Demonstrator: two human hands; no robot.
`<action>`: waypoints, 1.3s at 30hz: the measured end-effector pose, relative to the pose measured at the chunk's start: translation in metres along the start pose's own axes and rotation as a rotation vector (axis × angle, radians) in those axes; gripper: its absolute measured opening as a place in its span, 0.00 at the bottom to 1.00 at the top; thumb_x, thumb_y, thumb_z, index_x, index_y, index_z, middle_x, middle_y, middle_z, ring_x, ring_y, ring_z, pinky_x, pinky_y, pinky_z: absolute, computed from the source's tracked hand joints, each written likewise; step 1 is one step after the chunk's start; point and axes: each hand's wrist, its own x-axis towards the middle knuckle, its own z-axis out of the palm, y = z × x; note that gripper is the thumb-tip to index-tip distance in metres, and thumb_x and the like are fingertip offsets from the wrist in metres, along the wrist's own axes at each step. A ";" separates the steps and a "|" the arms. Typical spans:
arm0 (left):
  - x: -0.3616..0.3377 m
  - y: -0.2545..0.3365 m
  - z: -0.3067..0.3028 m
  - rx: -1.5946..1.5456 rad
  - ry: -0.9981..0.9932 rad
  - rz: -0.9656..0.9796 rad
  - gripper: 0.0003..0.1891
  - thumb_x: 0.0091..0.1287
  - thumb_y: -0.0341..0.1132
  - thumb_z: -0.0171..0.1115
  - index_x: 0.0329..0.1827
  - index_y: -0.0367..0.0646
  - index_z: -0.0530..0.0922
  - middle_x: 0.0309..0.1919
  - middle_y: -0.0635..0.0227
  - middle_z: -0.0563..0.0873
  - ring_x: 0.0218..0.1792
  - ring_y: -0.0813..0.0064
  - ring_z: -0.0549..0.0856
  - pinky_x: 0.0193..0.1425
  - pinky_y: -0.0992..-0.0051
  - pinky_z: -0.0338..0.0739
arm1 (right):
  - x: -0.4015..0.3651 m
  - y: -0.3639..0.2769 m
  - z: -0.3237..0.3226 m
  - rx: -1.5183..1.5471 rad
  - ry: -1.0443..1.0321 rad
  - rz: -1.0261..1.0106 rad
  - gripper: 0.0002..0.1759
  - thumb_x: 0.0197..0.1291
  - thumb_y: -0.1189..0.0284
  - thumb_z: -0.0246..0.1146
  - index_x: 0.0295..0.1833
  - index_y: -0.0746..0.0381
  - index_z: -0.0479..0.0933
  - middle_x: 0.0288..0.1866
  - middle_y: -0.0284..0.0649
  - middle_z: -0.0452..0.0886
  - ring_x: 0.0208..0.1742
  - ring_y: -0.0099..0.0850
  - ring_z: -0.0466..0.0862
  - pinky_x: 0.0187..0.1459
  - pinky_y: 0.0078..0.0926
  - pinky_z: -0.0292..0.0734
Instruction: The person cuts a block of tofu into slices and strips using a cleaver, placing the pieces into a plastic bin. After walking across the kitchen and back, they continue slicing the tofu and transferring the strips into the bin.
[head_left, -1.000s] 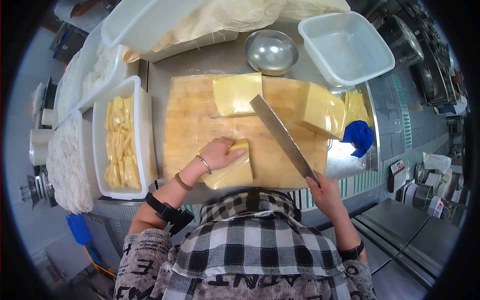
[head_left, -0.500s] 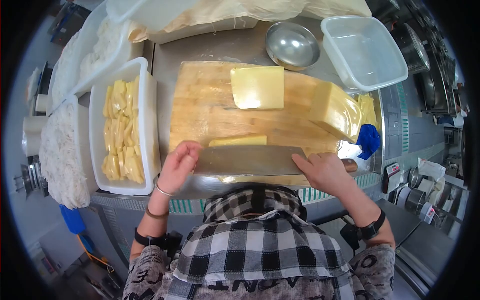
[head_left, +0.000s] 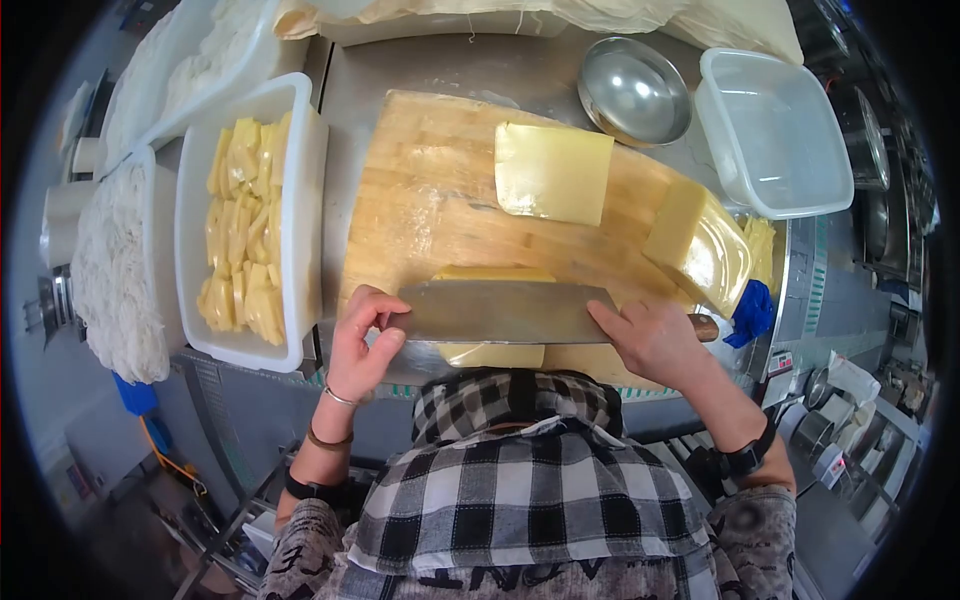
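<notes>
A long broad knife (head_left: 500, 311) lies crosswise over a yellow block (head_left: 492, 352) at the near edge of the wooden cutting board (head_left: 430, 190). My right hand (head_left: 655, 340) grips the knife at its handle end. My left hand (head_left: 362, 342) pinches the blade's tip end from above. The yellow block shows on both sides of the blade. A flat yellow slab (head_left: 553, 172) lies farther back on the board. A thick yellow block (head_left: 700, 245) rests at the board's right edge.
A white tub (head_left: 300, 200) of yellow strips stands left of the board, with tubs of white shreds (head_left: 115, 260) beyond. A steel bowl (head_left: 633, 90) and a clear plastic container (head_left: 775, 130) sit at the back right. A blue cloth (head_left: 752, 310) lies at right.
The knife swung from a diagonal hold to crosswise over the near yellow block. My left hand left the block and took the blade's tip. The blade now sits deeper across the block.
</notes>
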 end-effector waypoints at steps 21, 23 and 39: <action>-0.005 -0.014 0.001 -0.081 0.034 -0.055 0.10 0.53 0.34 0.57 0.35 0.37 0.75 0.29 0.69 0.70 0.31 0.79 0.70 0.36 0.81 0.66 | 0.014 0.012 -0.003 0.033 -0.078 -0.055 0.21 0.43 0.74 0.56 0.47 0.62 0.72 0.20 0.38 0.70 0.19 0.33 0.73 0.20 0.29 0.67; -0.005 -0.015 0.001 -0.091 0.044 -0.066 0.11 0.53 0.34 0.57 0.35 0.37 0.75 0.29 0.69 0.71 0.31 0.79 0.71 0.37 0.81 0.66 | 0.016 0.011 -0.005 0.036 -0.075 -0.058 0.21 0.42 0.74 0.56 0.47 0.62 0.72 0.20 0.38 0.70 0.18 0.33 0.73 0.20 0.28 0.67; 0.002 -0.020 -0.001 -0.149 0.045 -0.087 0.08 0.50 0.28 0.55 0.34 0.37 0.75 0.31 0.69 0.71 0.33 0.79 0.71 0.38 0.82 0.65 | 0.017 0.011 0.001 0.069 -0.113 -0.008 0.22 0.41 0.74 0.58 0.47 0.60 0.72 0.22 0.37 0.69 0.21 0.33 0.73 0.23 0.29 0.68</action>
